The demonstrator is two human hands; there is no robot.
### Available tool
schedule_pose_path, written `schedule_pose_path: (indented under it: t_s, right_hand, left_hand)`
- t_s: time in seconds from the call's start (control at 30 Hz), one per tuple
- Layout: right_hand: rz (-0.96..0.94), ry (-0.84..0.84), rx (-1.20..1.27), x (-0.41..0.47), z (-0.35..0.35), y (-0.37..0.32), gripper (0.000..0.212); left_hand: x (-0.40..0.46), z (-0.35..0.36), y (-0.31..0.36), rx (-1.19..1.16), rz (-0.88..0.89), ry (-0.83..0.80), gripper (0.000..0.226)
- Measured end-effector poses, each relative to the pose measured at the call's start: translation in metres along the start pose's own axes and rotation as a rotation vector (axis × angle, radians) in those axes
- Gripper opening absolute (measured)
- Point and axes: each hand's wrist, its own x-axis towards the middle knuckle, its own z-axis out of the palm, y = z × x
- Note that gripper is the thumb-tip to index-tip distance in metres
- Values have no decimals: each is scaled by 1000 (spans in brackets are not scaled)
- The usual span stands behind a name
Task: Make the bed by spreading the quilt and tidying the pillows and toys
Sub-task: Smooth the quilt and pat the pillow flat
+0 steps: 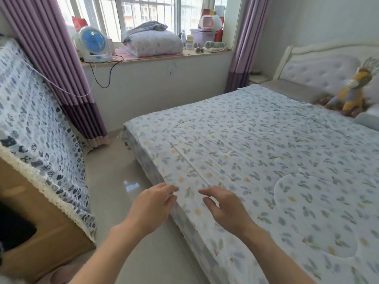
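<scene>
A white quilt with a leaf print lies spread flat over the bed, reaching the foot edge. My left hand hovers at the quilt's near edge, its fingertips touching or pinching the hem. My right hand is just above the quilt with fingers curled and apart, holding nothing. A yellow and blue plush horse sits against the padded headboard. The corner of a pale pillow shows at the right edge, beside the toy.
A wooden cabinet draped in blue-patterned cloth stands at the left across a narrow tiled aisle. The windowsill holds a small fan, folded bedding and several bottles and toys. Purple curtains hang on both sides of the window.
</scene>
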Motion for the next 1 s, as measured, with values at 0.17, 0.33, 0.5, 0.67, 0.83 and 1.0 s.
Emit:
schedule_pose_path:
  t_s: [0.17, 0.33, 0.5, 0.67, 0.83, 1.0]
  right_hand:
    - [70, 94, -27, 93, 20, -9, 27]
    - [205, 260, -42, 187, 42, -19, 27]
    - [307, 370, -31, 272, 50, -32, 27]
    - [387, 434, -48, 348, 56, -35, 27]
    - [464, 510, -49, 440, 73, -7, 27]
    - [494, 523, -18, 576, 94, 23, 26]
  left_hand:
    - [99, -32, -62, 0, 99, -39, 31]
    - [207, -67, -116, 36, 286, -136, 33]
    - [315, -106, -170, 105, 402, -194, 33]
    - [410, -120, -195, 70, 507, -229, 30]
    - [512, -111, -225, 34, 606, -259, 29]
    - [633, -128, -278, 83, 623, -292, 30]
